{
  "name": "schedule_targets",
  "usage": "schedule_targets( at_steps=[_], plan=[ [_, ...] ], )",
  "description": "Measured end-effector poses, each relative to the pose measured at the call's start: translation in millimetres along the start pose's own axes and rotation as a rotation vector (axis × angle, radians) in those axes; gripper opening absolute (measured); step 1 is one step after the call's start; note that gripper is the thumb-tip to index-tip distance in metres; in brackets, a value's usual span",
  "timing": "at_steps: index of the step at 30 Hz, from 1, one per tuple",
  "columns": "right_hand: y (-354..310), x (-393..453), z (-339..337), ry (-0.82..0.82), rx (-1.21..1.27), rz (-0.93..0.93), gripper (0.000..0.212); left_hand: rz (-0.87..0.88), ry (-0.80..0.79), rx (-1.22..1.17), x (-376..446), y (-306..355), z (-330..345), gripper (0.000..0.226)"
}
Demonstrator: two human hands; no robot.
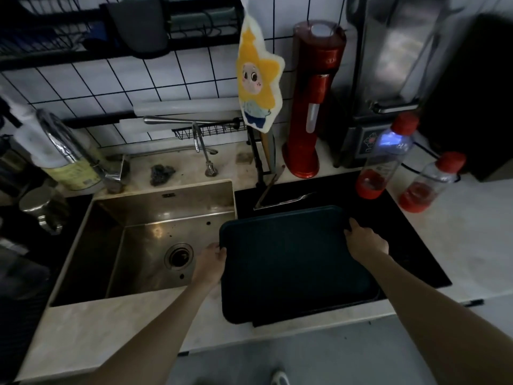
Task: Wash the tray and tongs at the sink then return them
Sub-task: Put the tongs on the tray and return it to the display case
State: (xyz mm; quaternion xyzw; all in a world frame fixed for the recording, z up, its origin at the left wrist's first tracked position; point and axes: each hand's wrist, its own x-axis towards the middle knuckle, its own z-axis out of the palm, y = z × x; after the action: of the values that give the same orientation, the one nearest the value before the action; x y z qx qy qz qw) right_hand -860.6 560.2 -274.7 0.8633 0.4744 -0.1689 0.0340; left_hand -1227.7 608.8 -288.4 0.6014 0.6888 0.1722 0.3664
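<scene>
While both bare arms are stretched forward in the head view, a dark teal tray [291,259] is gripped at its two side edges. Its left rim is clasped by the left hand [212,259], the fingers curled closed around the edge just beside the sink. Its right rim, toward the far corner, is pinched by the right hand [366,240], the fingers folded over the lip and the thumb laid along it. The tray is seen over the black cooktop [416,245] to the right of the sink, its near edge reaching past the front of the pale countertop [111,329]; whether it rests on the surface or is lifted slightly cannot be told. Metal tongs [280,200] are found lying on the cooktop just behind the tray, apart from it and from both hands. The steel sink [155,245] is shown bare, its round drain [178,257] exposed, and a slim faucet [201,145] is mounted behind it. A star-shaped cartoon towel [258,76] is hung against the white tiled wall, next to a red soda maker [313,101]. Two red-capped bottles [388,157] are placed on the counter at the right.
</scene>
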Motion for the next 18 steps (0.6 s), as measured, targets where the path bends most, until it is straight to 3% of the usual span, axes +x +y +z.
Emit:
schedule_targets(
  at_steps=[4,7,11,18],
  plan=[
    [-4,0,5,-0.024,-0.037,-0.021,0.056,-0.05,-0.004,-0.043,-3,-3,1,0.039],
    [-15,1,5,0.081,-0.123,-0.044,0.056,-0.069,0.0,-0.06,-2,-4,0,0.042],
    [-52,13,6,0.199,-0.134,-0.201,0.048,-0.062,0.003,-0.054,4,-8,-2,0.043],
    [-139,36,3,0.15,-0.036,-0.49,0.05,-0.068,-0.036,-0.038,23,-17,-14,0.04]
  ],
)
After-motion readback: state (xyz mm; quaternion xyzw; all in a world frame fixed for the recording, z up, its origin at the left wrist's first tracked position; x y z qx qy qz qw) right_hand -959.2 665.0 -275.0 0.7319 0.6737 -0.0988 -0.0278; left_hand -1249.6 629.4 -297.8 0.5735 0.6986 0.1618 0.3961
